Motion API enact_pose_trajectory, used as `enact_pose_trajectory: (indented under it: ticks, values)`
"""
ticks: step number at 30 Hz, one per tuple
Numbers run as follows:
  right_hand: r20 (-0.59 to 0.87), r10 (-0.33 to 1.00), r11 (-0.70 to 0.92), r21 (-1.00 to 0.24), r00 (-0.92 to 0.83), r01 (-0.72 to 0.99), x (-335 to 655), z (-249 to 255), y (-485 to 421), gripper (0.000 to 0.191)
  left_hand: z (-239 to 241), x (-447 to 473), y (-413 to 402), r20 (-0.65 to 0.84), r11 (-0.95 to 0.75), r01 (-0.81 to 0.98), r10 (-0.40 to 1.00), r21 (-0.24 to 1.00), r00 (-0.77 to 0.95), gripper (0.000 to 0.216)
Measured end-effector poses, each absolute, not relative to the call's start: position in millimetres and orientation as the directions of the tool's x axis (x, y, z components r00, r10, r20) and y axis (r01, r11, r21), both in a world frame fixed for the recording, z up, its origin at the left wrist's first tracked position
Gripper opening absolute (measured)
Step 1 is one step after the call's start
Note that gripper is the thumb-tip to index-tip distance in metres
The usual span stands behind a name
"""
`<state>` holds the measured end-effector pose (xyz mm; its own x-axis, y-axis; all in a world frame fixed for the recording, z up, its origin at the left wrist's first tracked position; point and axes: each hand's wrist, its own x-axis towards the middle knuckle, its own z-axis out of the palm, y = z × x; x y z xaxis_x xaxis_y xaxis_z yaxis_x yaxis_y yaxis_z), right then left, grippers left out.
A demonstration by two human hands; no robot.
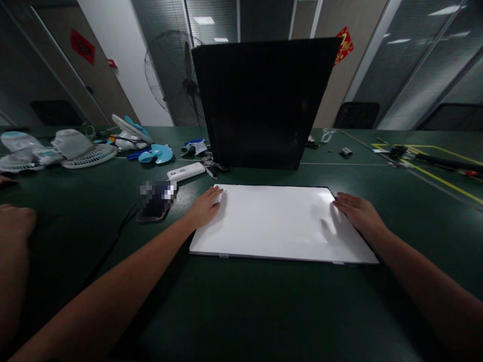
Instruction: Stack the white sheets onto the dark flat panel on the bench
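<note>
A thin white rectangular panel (275, 221) lies flat on the dark green table in front of me. It has a dark rim along its far edge and small clear tabs at the near edge. My left hand (205, 207) rests on the panel's left edge, fingers stretched forward and thumb apart on the white surface. At the opposite side, my right hand (357, 212) lies along the right edge with its fingers extended, the tips touching the border. Behind the panel a large black screen-like sheet (264, 105) stands upright, leaning slightly.
Left of the panel are a phone (156, 200) with a cable, a white stick-shaped device (186, 172) and keys (212, 168). Fan parts (90, 155) and blue blades (156, 154) sit farther left. Another person's hand (17, 221) is at the left edge. Yellow tape (445, 178) marks the right.
</note>
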<state>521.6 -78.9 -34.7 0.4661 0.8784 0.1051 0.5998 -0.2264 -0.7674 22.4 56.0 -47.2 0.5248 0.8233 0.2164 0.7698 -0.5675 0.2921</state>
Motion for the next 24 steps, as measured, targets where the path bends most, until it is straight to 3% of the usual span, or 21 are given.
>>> enact_pose_trajectory:
  ticks: [4, 7, 14, 18, 24]
  values:
    - [-0.067, 0.833, -0.175, -0.973, 0.549, 0.147, 524, -19, -81, 0.056, -48, 23, 56, 0.211, -0.582, 0.775, 0.812, 0.245, 0.544, 0.06]
    - [-0.149, 0.834, -0.068, -0.983, 0.531, -0.169, 523, -8, -85, 0.067, -49, 23, 57, 0.215, -0.577, 0.784, 0.815, 0.228, 0.537, 0.059]
    - [-0.046, 0.879, -0.03, -0.999, 0.475, -0.042, 519, -4, -92, 0.076, -47, 23, 57, 0.203, -0.571, 0.779, 0.82, 0.258, 0.534, 0.059]
    - [0.08, 0.863, 0.081, -0.997, 0.498, 0.02, 515, -8, -89, 0.078, -47, 23, 56, 0.204, -0.582, 0.766, 0.813, 0.274, 0.545, 0.058]
    - [-0.034, 0.886, -0.042, -0.999, 0.462, 0.009, 517, -4, -91, 0.083, -48, 21, 57, 0.183, -0.576, 0.771, 0.818, 0.273, 0.546, 0.059]
